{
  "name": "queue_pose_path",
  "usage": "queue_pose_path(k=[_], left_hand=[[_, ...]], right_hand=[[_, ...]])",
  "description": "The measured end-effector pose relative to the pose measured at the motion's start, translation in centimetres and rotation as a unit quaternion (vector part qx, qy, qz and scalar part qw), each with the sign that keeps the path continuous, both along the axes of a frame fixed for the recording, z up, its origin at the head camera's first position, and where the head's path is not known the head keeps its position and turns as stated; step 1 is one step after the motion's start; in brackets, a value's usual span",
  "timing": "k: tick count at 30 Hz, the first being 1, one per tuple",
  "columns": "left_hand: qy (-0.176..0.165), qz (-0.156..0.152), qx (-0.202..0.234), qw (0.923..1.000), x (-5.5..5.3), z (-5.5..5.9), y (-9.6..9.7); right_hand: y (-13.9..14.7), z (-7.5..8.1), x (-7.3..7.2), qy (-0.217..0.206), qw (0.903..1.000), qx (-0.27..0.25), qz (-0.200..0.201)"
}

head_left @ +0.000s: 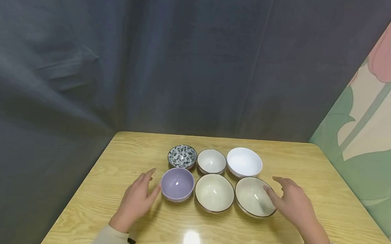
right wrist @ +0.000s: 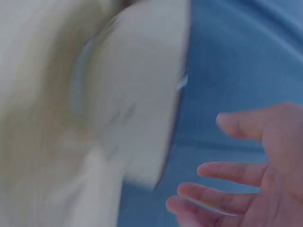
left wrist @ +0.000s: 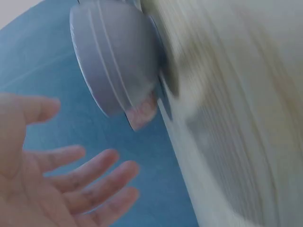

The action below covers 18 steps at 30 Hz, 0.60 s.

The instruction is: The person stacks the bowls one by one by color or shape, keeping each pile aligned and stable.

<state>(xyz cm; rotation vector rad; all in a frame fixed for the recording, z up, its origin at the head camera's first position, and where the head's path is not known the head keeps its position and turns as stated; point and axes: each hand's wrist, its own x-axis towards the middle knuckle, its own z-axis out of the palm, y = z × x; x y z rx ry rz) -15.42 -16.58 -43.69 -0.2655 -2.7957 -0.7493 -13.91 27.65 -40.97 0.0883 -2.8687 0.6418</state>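
Two rows of bowls stand on a wooden table. In the head view my left hand (head_left: 137, 198) is spread just left of the purple bowl (head_left: 177, 184), its thumb close to the rim; whether it touches cannot be told. The left wrist view shows those fingers (left wrist: 102, 172) apart, holding nothing, near the purple bowl (left wrist: 116, 56). My right hand (head_left: 294, 204) is spread beside the right cream bowl (head_left: 254, 196), thumb over its rim. In the right wrist view the cream bowl (right wrist: 142, 90) is blurred, and the fingers (right wrist: 218, 196) hold nothing.
Another cream bowl (head_left: 214, 192) with a dark rim sits between the two front bowls. Behind are a leaf-patterned bowl (head_left: 182, 156), a small white bowl (head_left: 211, 161) and a larger white bowl (head_left: 244, 162). A dark curtain (head_left: 197, 64) hangs behind the table (head_left: 325, 198).
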Motion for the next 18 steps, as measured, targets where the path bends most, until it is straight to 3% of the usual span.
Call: queue_pose_path(k=[5, 8, 13, 18], left_hand=[[0.002, 0.011, 0.061, 0.9981, 0.3, 1.2, 1.7], [-0.006, -0.006, 0.088, 0.9961, 0.4, 2.0, 3.0], [-0.014, -0.055, 0.091, 0.9942, 0.7, 2.6, 4.9], [-0.032, -0.082, 0.095, 0.9916, 1.0, 2.8, 6.2]], right_hand=[[-3.9, 1.8, -1.7, 0.010, 0.9990, -0.018, 0.039], [-6.2, 2.1, -2.8, -0.005, 0.9973, -0.029, 0.067], [-9.0, 1.3, -4.4, -0.055, 0.9933, -0.037, 0.095], [-10.4, 0.2, -5.2, -0.083, 0.9928, -0.011, 0.086]])
